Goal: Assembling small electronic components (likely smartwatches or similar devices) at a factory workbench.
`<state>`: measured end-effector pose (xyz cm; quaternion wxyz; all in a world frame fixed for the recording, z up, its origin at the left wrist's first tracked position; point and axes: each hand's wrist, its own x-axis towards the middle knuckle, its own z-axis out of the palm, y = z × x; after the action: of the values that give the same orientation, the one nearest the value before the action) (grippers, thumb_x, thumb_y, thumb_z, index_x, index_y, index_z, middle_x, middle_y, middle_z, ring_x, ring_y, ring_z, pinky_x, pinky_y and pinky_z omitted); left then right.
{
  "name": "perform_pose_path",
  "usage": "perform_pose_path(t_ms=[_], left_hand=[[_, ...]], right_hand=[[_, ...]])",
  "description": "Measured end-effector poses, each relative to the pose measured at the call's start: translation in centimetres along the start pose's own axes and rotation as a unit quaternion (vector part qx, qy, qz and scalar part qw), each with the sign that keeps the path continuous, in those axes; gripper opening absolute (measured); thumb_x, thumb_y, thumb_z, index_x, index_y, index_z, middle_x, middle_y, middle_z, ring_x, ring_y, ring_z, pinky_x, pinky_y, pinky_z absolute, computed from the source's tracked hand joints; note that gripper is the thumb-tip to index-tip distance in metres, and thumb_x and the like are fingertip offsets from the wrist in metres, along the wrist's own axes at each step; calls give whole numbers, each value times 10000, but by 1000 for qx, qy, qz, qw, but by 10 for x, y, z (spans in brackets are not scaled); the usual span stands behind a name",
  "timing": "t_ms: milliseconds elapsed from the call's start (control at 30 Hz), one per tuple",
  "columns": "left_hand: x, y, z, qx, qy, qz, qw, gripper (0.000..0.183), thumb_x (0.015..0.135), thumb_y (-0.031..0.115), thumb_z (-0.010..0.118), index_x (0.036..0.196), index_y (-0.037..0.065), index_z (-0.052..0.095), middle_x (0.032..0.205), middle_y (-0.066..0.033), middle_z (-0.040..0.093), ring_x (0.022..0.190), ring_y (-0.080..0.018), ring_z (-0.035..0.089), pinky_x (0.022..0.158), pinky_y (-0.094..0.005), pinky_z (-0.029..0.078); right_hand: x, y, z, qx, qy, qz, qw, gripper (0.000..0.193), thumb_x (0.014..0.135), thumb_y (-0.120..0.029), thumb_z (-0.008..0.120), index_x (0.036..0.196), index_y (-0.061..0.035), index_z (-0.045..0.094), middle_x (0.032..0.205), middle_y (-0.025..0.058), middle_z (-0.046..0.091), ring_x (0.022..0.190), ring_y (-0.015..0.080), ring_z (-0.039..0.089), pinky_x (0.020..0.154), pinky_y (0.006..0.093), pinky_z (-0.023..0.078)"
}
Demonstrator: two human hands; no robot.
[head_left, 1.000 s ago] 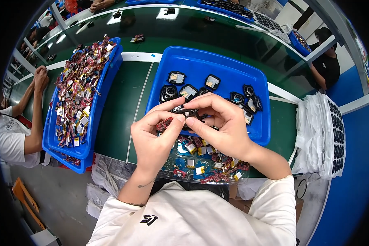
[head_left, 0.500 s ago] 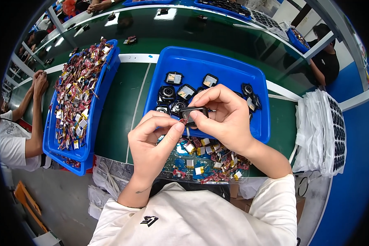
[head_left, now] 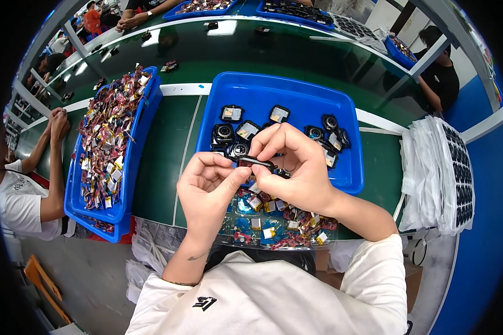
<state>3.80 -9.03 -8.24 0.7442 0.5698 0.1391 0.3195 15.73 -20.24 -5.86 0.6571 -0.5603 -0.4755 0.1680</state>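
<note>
Above the near edge of a blue tray [head_left: 302,95], my right hand [head_left: 302,170] grips a black watch case [head_left: 261,162] between thumb and fingers. The case is tilted so that I see it nearly edge-on. Closed at its left end, my left hand [head_left: 205,187] pinches a small red circuit part [head_left: 245,164]; fingertips hide much of it. Inside the blue tray lie several black watch cases [head_left: 247,130], some showing a pale inside and others a round back. Below my hands, small batteries with red boards [head_left: 269,232] fill a clear compartment tray [head_left: 246,244].
On the left, a tilted blue bin [head_left: 129,187] is heaped with batteries and red boards [head_left: 103,134]. White-wrapped stacked trays [head_left: 430,173] stand at right. Beyond a white rail [head_left: 185,89] runs a green conveyor [head_left: 235,53] carrying scattered parts. Co-workers sit left, right and across.
The watch case has turned from showing its open face to nearly edge-on. My right hand has shifted slightly left with it; the left fingers stay at its end. The whole view has shifted slightly.
</note>
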Motion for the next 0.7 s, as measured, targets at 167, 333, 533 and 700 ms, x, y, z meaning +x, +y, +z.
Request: perform_pose_path(t_ms=[167, 333, 533, 700], left_hand=[[9, 4, -3, 63, -44, 47, 996, 164, 784, 0, 738, 906, -49, 640, 817, -61, 648, 747, -86, 616, 654, -193, 490], [38, 16, 8, 222, -150, 44, 962, 162, 800, 91, 744, 871, -35, 673, 756, -16, 649, 693, -35, 566, 594, -161, 431], [132, 19, 52, 410, -92, 115, 900, 210, 831, 198, 713, 826, -11, 694, 741, -54, 685, 693, -63, 611, 617, -218, 467], [245, -37, 68, 584, -43, 62, 808, 337, 733, 408, 752, 837, 87, 741, 843, -121, 703, 840, -260, 682, 766, -367, 524]], right_hand=[[-2, -8, -10, 110, -27, 58, 992, 177, 796, 50, 661, 873, -3, 510, 973, 113, 571, 893, 124, 576, 765, 275, 515], [-16, -10, -32, 29, 29, 61, 997, 217, 827, -49, 669, 1009, -18, 555, 1011, 71, 593, 962, 141, 606, 785, 273, 540], [-49, 21, -78, -361, 85, -132, 919, 170, 756, -45, 684, 905, -7, 611, 950, 118, 629, 856, 219, 627, 701, 301, 495], [-55, 20, -91, -254, 95, -20, 962, 81, 799, -62, 668, 830, 10, 646, 800, 88, 658, 689, 145, 630, 627, 268, 488]])
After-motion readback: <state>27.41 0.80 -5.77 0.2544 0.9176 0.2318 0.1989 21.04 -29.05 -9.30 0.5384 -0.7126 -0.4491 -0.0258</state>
